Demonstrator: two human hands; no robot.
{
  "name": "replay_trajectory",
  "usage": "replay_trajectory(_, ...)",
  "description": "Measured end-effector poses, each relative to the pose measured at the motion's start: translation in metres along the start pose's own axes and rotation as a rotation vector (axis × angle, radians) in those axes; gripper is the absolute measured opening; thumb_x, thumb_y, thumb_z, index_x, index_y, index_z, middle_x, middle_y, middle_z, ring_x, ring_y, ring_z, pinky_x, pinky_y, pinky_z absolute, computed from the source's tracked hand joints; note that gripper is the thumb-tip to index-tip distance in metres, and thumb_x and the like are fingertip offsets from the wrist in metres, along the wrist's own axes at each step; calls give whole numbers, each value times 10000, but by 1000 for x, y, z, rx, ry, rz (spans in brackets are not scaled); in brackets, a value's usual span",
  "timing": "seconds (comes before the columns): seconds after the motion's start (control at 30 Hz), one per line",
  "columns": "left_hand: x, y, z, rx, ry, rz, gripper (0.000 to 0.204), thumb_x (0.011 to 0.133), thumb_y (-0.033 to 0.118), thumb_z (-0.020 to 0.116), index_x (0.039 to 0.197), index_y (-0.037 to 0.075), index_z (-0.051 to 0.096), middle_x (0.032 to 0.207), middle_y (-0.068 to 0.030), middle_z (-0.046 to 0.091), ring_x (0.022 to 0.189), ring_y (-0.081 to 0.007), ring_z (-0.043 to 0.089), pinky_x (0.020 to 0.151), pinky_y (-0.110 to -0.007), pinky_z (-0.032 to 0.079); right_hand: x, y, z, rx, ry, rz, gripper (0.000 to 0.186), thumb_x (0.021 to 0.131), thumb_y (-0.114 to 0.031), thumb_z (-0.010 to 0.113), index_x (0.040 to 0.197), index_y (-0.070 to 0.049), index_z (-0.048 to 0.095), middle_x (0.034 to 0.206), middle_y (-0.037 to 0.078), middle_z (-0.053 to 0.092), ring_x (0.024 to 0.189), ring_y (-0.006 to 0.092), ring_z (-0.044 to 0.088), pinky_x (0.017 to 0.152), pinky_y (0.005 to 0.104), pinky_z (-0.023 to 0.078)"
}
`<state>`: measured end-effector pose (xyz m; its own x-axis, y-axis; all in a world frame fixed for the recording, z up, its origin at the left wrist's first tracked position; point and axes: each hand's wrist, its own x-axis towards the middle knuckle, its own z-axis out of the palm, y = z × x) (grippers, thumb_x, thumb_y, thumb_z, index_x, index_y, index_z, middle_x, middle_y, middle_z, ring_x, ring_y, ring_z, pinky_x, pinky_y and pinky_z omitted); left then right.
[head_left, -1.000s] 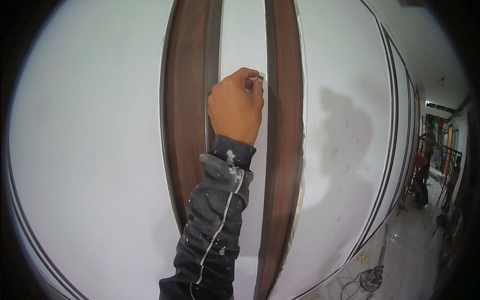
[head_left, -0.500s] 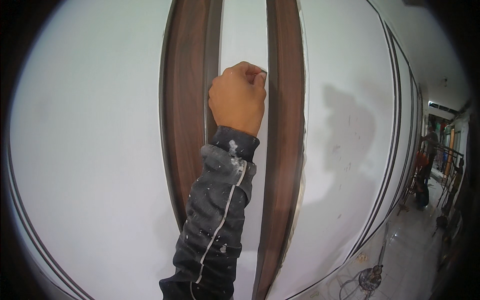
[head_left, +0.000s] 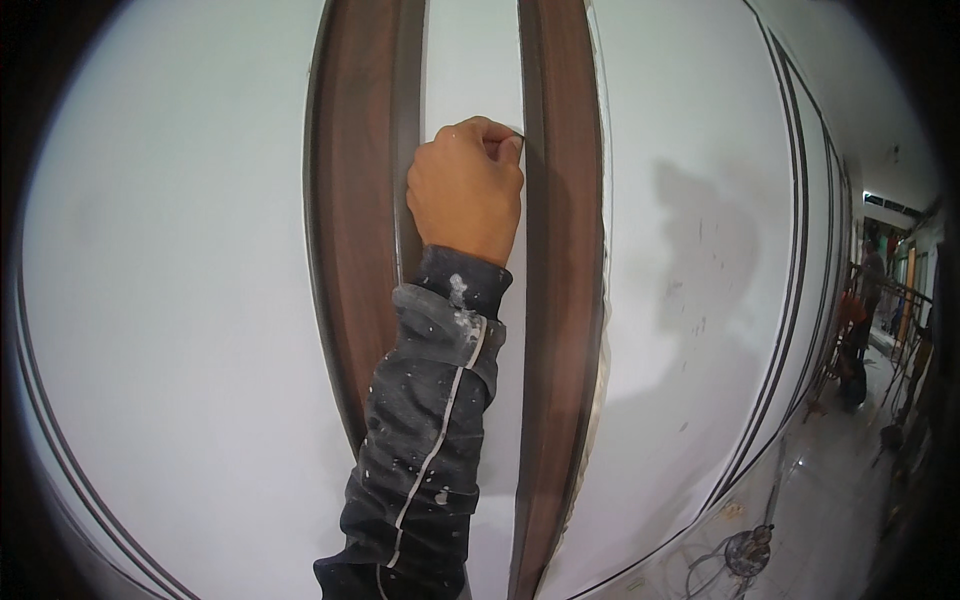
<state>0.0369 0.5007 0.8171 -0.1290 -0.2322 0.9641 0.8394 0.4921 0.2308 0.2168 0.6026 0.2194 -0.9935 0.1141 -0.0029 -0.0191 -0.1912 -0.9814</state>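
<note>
1. The left hand (head_left: 465,195) filled most of the white strip (head_left: 475,60) between 2 brown boards; its pinched fingertips, with a small dark piece (head_left: 520,136), were right by the dark edge of the right board (head_left: 565,250).
2. Above the knuckles, the strip ran bare to the top of view, leaving a passage upward.
3. Below, the dark sleeve (head_left: 425,430) covered part of the left board (head_left: 355,200) and strip; a narrow gap lay between sleeve and right board.
4. The left panel (head_left: 170,280) and right panel (head_left: 690,400) offered broad, flat room.
5. At far right, a round object with a cable (head_left: 748,552) stood on the floor (head_left: 815,500).
</note>
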Motion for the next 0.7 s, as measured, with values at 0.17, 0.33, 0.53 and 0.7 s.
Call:
replay_trajectory(0.17,-1,3,-1,-6,-13,-18,160,837,216,719,898,82,781,821,-85,748,731,-226,711,712,-347,545,6,18,-6,2,-12,-21,274,925,-250,705,1046,-7,671,888,53,688,832,137,634,753,292,518)
replay_trajectory(0.33,2,3,-5,16,-22,11,168,829,211,712,893,71,780,821,-85,748,738,-229,710,721,-342,546,9,29,-3,48,-26,-9,248,922,-171,709,1088,8,662,917,61,691,863,148,648,776,301,532)
replay_trajectory(0.53,2,4,-8,57,-27,32,176,829,214,704,886,67,783,814,-91,746,739,-230,710,723,-348,547,7,24,-1,41,-27,19,210,921,-112,703,1091,7,672,969,50,691,895,145,648,808,296,538)
replay_trajectory(0.7,4,8,-11,74,-38,17,172,826,202,712,886,57,782,813,-102,745,735,-232,709,711,-352,546,8,16,4,73,-52,56,202,924,-112,700,1089,2,675,974,40,692,901,134,645,809,286,533)
